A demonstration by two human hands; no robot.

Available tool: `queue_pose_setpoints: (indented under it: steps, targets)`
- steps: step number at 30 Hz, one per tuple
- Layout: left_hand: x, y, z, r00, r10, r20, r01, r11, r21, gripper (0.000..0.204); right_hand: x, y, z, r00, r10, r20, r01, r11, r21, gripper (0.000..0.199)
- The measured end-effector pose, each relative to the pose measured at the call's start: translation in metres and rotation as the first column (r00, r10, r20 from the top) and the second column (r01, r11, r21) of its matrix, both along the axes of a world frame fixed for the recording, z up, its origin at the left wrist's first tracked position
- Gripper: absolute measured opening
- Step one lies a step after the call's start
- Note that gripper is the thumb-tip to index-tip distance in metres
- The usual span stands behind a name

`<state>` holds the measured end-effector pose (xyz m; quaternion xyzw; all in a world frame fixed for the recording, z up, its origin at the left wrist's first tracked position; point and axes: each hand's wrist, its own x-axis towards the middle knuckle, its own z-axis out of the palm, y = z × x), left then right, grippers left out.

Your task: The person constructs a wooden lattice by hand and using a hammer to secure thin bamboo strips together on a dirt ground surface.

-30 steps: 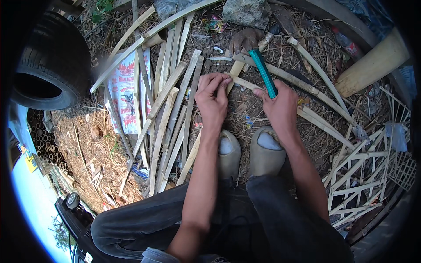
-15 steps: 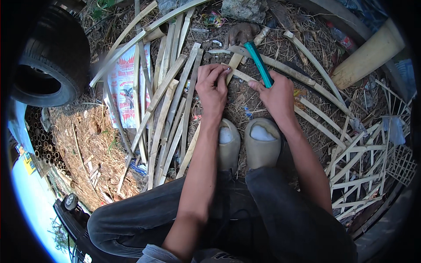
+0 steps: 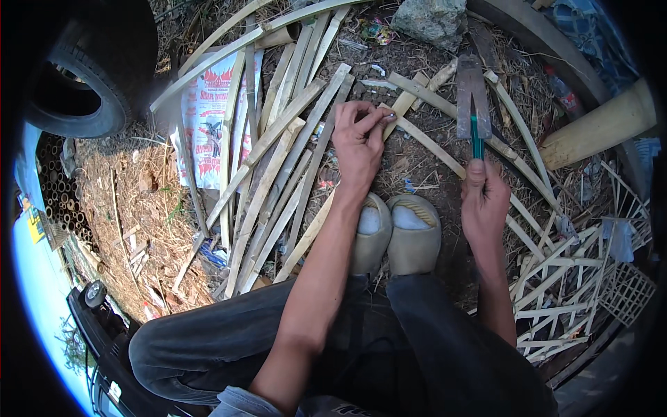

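My left hand (image 3: 360,135) is closed in a pinch over the end of a thin bamboo strip (image 3: 431,146). Between its fingertips shows a small dark point that looks like a nail (image 3: 392,115). The strip crosses another bamboo piece (image 3: 410,104) beneath the fingers, then runs right and passes under my right hand (image 3: 484,198). That hand is wrapped round the green handle of a claw hammer (image 3: 478,135), its thumb along the grip. The hammer is raised, with its forked, rusty metal head (image 3: 471,83) pointing away from me, right of the left hand.
Many loose bamboo strips (image 3: 278,153) lie at left over a printed sheet (image 3: 208,111). A tyre (image 3: 90,90) stands far left, a rock (image 3: 431,21) at the back. At right are a thick bamboo tube (image 3: 594,128) and a lattice of strips (image 3: 556,292). My sandals (image 3: 415,243) flank the near ground.
My right hand and the hammer have swung right and up, away from the left hand. The left hand keeps its pinch at the strip's end. The whole view has shifted slightly.
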<state>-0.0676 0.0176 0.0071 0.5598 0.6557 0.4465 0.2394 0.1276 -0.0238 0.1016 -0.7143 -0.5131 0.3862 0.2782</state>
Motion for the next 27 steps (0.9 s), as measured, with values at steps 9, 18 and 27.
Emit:
queue_pose_setpoints:
  steps: [9,18,27]
  targets:
    - [-0.003,0.001,0.000,0.999,-0.018,0.048,0.019,1.000,-0.023,0.019,-0.009,-0.035,0.004,0.967,0.114,-0.227,-0.195,0.907,-0.373,0.066]
    - [-0.003,0.001,-0.005,0.995,0.007,0.102,-0.003,0.999,-0.032,0.022,-0.010,-0.031,-0.004,0.971,0.187,-0.151,-0.225,0.927,-0.298,0.067]
    - [-0.003,-0.001,-0.009,0.993,0.031,0.110,-0.029,0.999,-0.025,0.022,-0.016,-0.034,-0.006,0.974,0.186,-0.130,-0.216,0.934,-0.285,0.067]
